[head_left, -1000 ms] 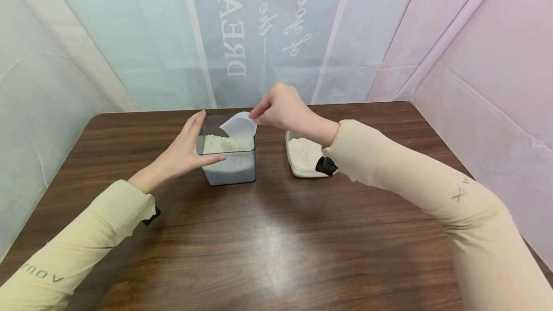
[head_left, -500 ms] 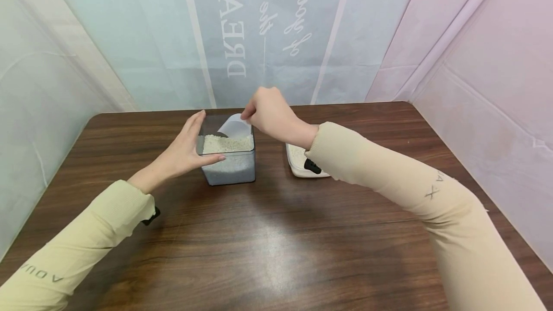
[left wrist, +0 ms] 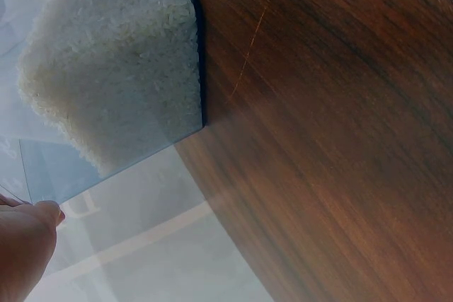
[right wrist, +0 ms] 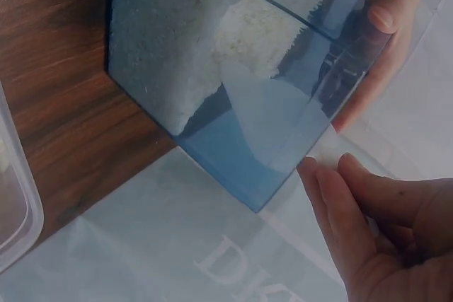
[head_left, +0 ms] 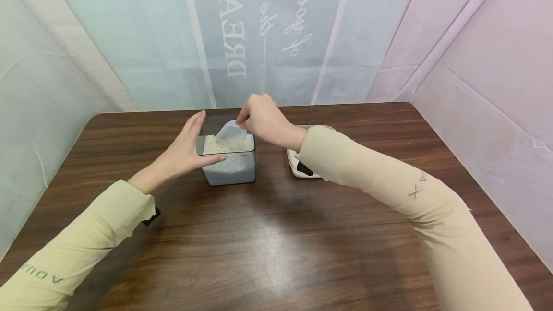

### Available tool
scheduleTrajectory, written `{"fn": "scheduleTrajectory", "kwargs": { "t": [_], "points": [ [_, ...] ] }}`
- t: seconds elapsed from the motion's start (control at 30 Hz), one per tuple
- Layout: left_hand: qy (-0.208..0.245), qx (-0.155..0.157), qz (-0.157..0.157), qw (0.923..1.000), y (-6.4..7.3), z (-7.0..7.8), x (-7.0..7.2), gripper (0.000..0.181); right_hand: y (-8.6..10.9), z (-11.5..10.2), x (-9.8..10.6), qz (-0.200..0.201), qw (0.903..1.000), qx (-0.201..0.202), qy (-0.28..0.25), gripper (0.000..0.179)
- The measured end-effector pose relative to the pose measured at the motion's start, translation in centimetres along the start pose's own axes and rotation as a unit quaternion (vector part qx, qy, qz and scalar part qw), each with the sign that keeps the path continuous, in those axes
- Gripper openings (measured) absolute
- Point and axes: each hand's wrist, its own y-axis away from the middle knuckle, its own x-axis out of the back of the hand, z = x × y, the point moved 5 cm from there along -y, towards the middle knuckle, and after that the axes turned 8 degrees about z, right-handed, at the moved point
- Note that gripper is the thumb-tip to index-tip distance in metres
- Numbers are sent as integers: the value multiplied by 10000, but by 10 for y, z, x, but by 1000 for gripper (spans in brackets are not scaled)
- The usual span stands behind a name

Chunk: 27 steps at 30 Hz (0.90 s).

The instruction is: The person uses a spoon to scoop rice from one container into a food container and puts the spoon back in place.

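A clear bluish box (head_left: 230, 173) filled partway with white rice (head_left: 212, 145) stands toward the back of the table. My left hand (head_left: 179, 152) holds the box at its left side, thumb along the near wall and fingers stretched along the left wall. In the left wrist view, rice lies sloped behind the box wall (left wrist: 53, 171). My right hand (head_left: 265, 121) pinches a translucent white plastic scoop (head_left: 232, 132) by its upper edge. The scoop slants inside the box, its lower end down at the rice. In the right wrist view, the scoop (right wrist: 258, 114) shows through the wall.
Right of the box stands a low clear tub (head_left: 294, 167) with white rice, partly hidden under my right sleeve. Both stand on the dark wooden table (head_left: 259, 234). A printed curtain (head_left: 259, 37) hangs directly behind the table's far edge.
My right hand has moved left and down, bringing the scoop from the box's right rear side lower into the rice. The left hand and the box have stayed put.
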Motion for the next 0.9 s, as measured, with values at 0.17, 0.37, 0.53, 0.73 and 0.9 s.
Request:
{"fn": "scheduleTrajectory", "kwargs": {
  "t": [0.17, 0.37, 0.53, 0.73, 0.9],
  "points": [
    [26, 2, 6, 10000, 0, -1, 0, 109, -3, 2, -8, -228, 9994, -131, -211, 16],
    [29, -12, 46, 10000, -1, -1, 0, 109, -5, 5, -15, -543, 9962, -464, -497, 12],
    [25, 1, 56, 10000, -1, -2, 1, 110, -3, 8, -20, -899, 9840, -1074, -1105, 11],
    [58, 83, -75, 9999, -1, -2, 0, 109, 0, 11, -22, -1270, 9545, -1777, -2029, 13],
    [71, 151, -131, 9998, 0, -2, 0, 109, 3, 13, -23, -1485, 9218, -2154, -2860, 17]
  ]
}}
